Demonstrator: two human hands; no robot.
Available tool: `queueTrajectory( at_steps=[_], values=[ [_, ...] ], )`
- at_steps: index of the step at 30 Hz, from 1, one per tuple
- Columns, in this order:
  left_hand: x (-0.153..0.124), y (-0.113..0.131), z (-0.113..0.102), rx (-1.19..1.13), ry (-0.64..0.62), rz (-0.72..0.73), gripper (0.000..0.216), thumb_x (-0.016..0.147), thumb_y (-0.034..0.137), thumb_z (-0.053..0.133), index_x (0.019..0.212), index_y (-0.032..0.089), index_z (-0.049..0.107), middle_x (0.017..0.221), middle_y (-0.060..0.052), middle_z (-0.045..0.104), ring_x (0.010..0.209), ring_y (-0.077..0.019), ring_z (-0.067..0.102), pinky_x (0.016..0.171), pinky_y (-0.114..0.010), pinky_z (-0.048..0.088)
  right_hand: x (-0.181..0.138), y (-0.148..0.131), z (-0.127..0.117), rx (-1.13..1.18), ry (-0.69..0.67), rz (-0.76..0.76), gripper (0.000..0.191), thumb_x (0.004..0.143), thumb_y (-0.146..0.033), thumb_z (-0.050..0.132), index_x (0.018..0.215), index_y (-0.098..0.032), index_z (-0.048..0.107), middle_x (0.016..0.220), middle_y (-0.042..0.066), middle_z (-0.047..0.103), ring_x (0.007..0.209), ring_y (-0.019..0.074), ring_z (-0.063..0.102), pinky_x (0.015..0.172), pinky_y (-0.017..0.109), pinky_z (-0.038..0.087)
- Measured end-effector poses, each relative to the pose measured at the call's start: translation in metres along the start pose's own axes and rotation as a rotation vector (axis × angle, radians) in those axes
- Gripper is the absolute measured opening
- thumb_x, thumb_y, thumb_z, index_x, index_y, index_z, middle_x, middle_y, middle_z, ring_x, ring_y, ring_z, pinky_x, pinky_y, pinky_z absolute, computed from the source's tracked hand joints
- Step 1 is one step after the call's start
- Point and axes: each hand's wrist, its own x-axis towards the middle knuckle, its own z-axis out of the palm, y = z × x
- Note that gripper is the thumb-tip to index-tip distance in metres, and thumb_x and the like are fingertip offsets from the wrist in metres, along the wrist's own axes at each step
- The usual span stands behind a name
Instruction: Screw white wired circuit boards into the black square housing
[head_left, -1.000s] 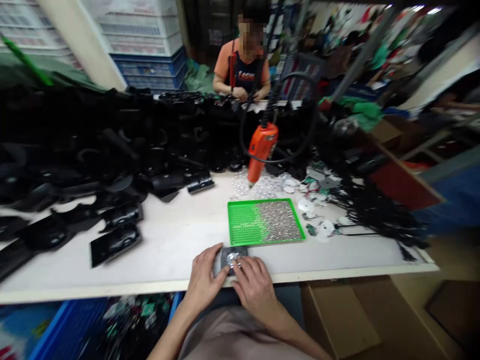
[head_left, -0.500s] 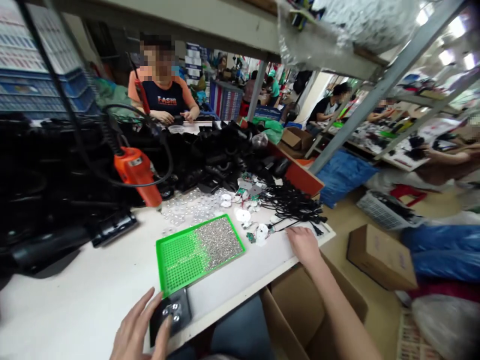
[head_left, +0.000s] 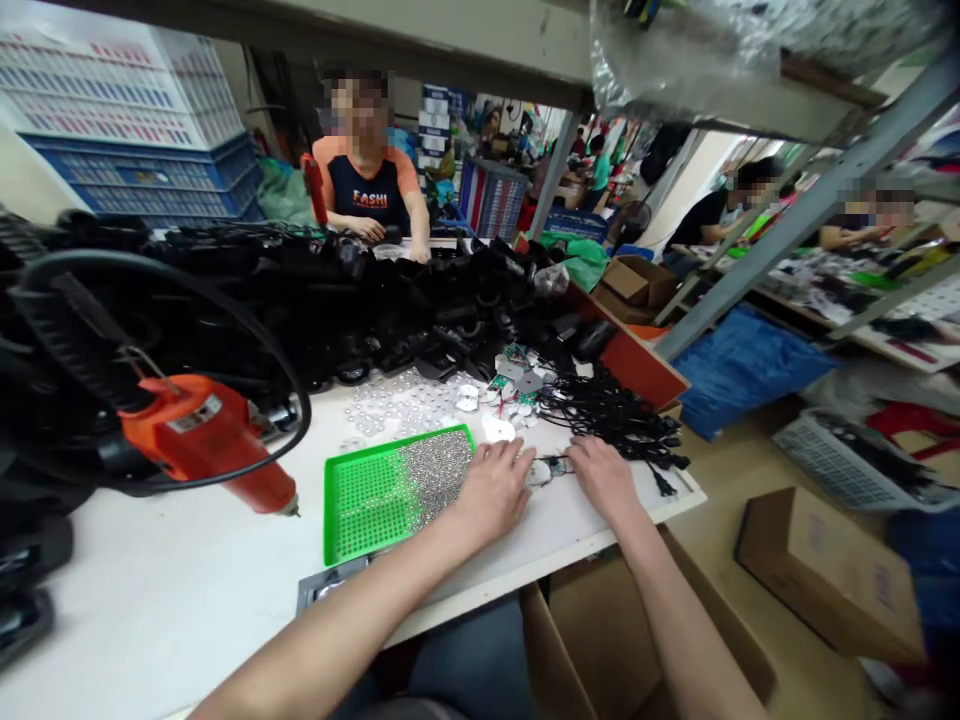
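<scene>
My left hand (head_left: 491, 487) rests on the white table (head_left: 150, 590) just right of the green tray (head_left: 371, 492), its fingers curled toward a small white disc with a circuit board (head_left: 541, 470). A short way to the right, my right hand (head_left: 604, 478) is also on the table, its fingers bent at the same small part, beside a tangle of black cables (head_left: 611, 410). What either hand grips is hidden by the fingers. A dark metal plate (head_left: 324, 586) lies near the table's front edge, left of my left forearm.
An orange power screwdriver (head_left: 206, 445) hangs on a black cord at the left. Black plastic parts (head_left: 315, 300) are heaped along the back. Clear lenses and white discs (head_left: 409, 405) lie behind the tray. A person in an orange shirt (head_left: 367, 190) sits opposite. Open cardboard boxes (head_left: 592, 640) stand below.
My left hand has left the dark plate and crossed to the right of the tray. My right hand drew slightly left to meet it. The view has swung left.
</scene>
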Motion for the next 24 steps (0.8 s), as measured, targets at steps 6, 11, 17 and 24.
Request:
queueTrajectory(
  at_steps=[6, 11, 17, 24],
  values=[
    [0.055, -0.007, 0.020, -0.115, -0.056, -0.085, 0.056, 0.070, 0.030, 0.076, 0.122, 0.019, 0.060, 0.101, -0.013, 0.071, 0.097, -0.0345, 0.063, 0.093, -0.048, 0.041, -0.005, 0.022, -0.028, 0.224, 0.237, 0.058, 0.021, 0.093, -0.021, 0.048, 0.100, -0.020, 0.068, 0.094, 0.007, 0.072, 0.085, 0.0178, 0.065, 0.082, 0.029, 0.048],
    [0.051, -0.012, 0.019, -0.352, 0.001, -0.150, 0.066, 0.076, 0.058, 0.064, 0.130, 0.021, 0.055, 0.087, -0.007, 0.070, 0.089, -0.0293, 0.062, 0.088, -0.043, 0.043, 0.024, 0.035, -0.042, 0.720, 0.421, 0.331, 0.018, 0.088, -0.030, 0.056, 0.090, -0.020, 0.070, 0.089, 0.007, 0.072, 0.083, 0.0201, 0.066, 0.082, 0.034, 0.051],
    [0.053, -0.032, 0.026, -0.690, -0.058, -0.088, 0.030, 0.073, 0.036, 0.071, 0.097, 0.020, 0.070, 0.099, -0.005, 0.070, 0.096, -0.0253, 0.062, 0.089, -0.037, 0.046, 0.049, 0.037, -0.045, 0.957, 0.291, 0.304, 0.015, 0.081, -0.032, 0.062, 0.080, -0.020, 0.072, 0.082, 0.003, 0.073, 0.076, 0.0176, 0.066, 0.073, 0.030, 0.053],
    [0.071, -0.028, 0.055, -0.870, 0.019, -0.074, 0.061, 0.077, 0.026, 0.068, 0.133, 0.018, 0.044, 0.117, -0.010, 0.063, 0.105, -0.0213, 0.060, 0.095, -0.038, 0.045, 0.042, 0.035, -0.043, 1.154, 0.277, 0.340, 0.019, 0.079, -0.036, 0.061, 0.079, -0.019, 0.070, 0.068, 0.001, 0.067, 0.059, 0.0128, 0.060, 0.057, 0.025, 0.051]
  ],
)
